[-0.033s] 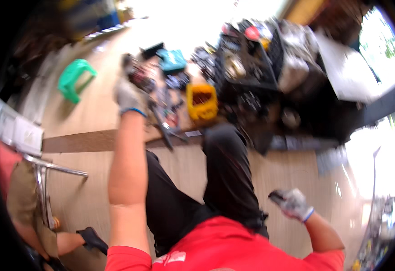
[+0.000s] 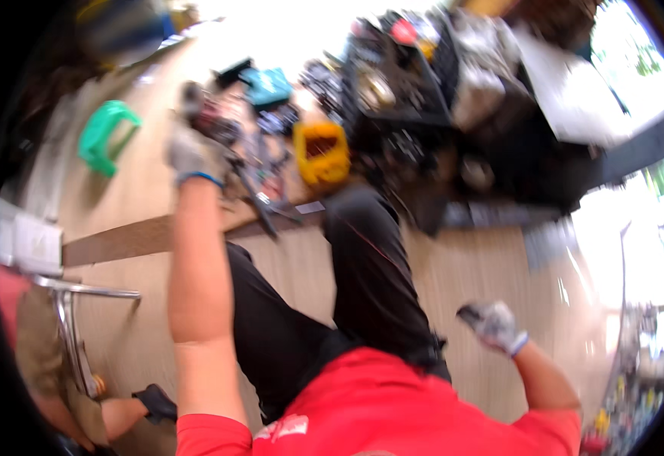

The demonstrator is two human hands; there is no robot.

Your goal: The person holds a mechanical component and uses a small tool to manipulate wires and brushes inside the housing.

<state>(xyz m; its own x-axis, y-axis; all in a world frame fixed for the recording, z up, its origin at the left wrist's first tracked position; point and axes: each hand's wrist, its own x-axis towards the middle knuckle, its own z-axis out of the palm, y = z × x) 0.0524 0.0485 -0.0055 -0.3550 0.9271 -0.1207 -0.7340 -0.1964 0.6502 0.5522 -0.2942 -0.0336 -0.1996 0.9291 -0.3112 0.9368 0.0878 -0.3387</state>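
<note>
My left hand, in a pale glove with a blue cuff, reaches forward over the floor. Its fingers are smeared by motion, so their grip is unclear. Right beyond them is a blurred dark-and-reddish object; whether I hold it cannot be told. Beside that hand lie long metal tools. My right hand, also gloved, hangs off to the right above the floor, away from the tools. Its fingers are drawn together, with something dark at their tips, either a small thing or the glove's own fingertips.
A yellow case stands before my knee, near a teal box and a black crate full of parts. A green stool is at left. Another person's leg and a metal-framed chair are at lower left.
The view has swung slightly, so the tools, crate and stool sit further left and a little higher in the picture. My left arm shifts left along with them; my right hand has barely moved.
</note>
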